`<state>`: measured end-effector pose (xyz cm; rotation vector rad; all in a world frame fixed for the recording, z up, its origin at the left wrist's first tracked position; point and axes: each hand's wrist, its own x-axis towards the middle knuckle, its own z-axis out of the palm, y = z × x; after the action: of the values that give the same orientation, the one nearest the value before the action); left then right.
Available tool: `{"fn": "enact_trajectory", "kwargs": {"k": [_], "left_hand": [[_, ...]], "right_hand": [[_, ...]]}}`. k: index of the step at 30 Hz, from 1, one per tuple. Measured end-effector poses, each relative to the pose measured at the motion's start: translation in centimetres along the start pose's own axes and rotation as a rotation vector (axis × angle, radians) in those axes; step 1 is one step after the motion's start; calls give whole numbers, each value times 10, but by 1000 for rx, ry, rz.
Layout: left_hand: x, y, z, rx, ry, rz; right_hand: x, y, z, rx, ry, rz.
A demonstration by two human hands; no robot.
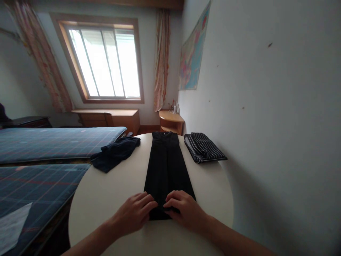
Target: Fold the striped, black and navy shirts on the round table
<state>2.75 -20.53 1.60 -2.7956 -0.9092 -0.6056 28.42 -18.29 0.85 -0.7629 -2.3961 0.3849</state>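
Note:
A black garment (pixel 166 167), folded into a long narrow strip, lies lengthwise down the middle of a round white table (pixel 112 199). My left hand (pixel 134 212) and my right hand (pixel 183 209) rest side by side on its near end. The fingers of both curl over the cloth's near edge and pinch it. The fingertips almost meet at the strip's middle.
A crumpled dark blue garment (pixel 114 153) hangs off the table's far left edge. A folded black-and-white striped cloth (pixel 204 147) lies at the far right, against the wall. Two beds with plaid covers (pixel 53 142) stand to the left, with a window and wooden desks behind.

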Motion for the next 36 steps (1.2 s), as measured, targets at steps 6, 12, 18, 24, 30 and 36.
{"fn": "enact_trajectory", "kwargs": {"k": [6,12,18,24,30,36], "left_hand": [[-3,-6,1,-169,-137,15],[-1,-15,-7,-235,-218,-66],[3,-10,-10,-213,-269,-1],[7,-5,5,36,-157,75],[12,-10,11,23,-7,-53],[11,-22,-1,48,-154,90]], "right_hand": [[-2,3,-5,-42,-156,-3],[-6,-2,-21,-77,-213,95],[-9,-4,-29,-119,-293,104],[-6,-9,-26,-227,-333,22],[-5,-11,-19,-237,-300,164],[-3,-6,-28,-256,-310,318]]}}
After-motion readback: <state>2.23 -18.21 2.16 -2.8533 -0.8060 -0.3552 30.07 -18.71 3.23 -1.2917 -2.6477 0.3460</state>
